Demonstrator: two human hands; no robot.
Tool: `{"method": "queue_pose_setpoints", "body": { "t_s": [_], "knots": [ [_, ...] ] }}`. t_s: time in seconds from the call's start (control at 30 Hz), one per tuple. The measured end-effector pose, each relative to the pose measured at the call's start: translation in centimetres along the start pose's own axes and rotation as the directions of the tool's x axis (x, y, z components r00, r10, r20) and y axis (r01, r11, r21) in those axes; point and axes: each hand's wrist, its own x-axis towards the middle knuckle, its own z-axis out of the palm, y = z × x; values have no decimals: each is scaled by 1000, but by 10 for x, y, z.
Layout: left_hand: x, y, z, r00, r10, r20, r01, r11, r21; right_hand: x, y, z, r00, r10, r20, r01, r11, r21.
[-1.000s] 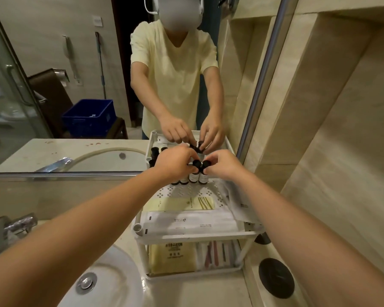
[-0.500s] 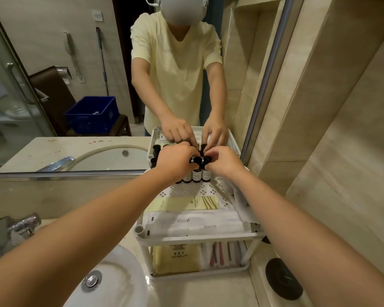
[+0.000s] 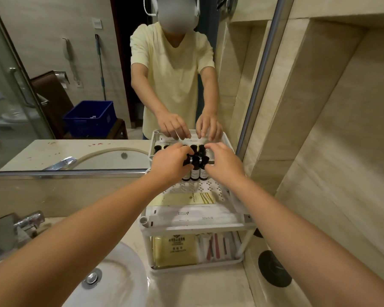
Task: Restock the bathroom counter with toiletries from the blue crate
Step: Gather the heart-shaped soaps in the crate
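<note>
Fingers of the left hand [image 3: 171, 166] curl round the left bottle [image 3: 186, 173] and hide its upper half. The right hand [image 3: 225, 167] pinches the cap of the right bottle [image 3: 204, 171] between thumb and forefinger. One middle bottle [image 3: 195, 171] stands between them, close against both. That makes three small dark bottles with black caps and pale labels, upright in one row. Whether more stand behind the left hand cannot be told; the mirror [image 3: 42, 52] reflects further black caps, too crowded to count.

All three bottles stand at the back of the upper shelf of a white rack [image 3: 197, 228], just beside the mirror. The rack has two shelves. In front of the bottles, the upper shelf also carries one flat yellow packet [image 3: 186, 198] and one long white packet [image 3: 186, 214]. The lower shelf holds one larger yellow pouch [image 3: 174, 249] and a bundle of slim wrapped items [image 3: 217, 244], their number hard to make out.

The rack stands on the tabletop [image 3: 197, 289] beside one basin [image 3: 120, 262], which the lower edge cuts off. One tap [image 3: 20, 227] stands at the left. Two black discs lie right of the rack: one [image 3: 275, 269] in plain view, the other [image 3: 258, 233] mostly hidden by a rack leg.

The blue crate [image 3: 89, 118] shows only as a reflection, well apart behind the person, with its contents unclear.
</note>
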Motion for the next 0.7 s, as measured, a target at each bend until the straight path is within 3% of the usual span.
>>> {"method": "queue_pose_setpoints", "body": {
  "t_s": [0.1,0.7],
  "knots": [
    [-17,-1,-8,999,-32,-9,32,999,-24,-14,-10,-2,999,-41,19,42,995,-91],
    [-191,-56,-88,973,-230,32,231,973,-7,-123,-152,21,966,-196,166,222,962,-157]
  ]
}}
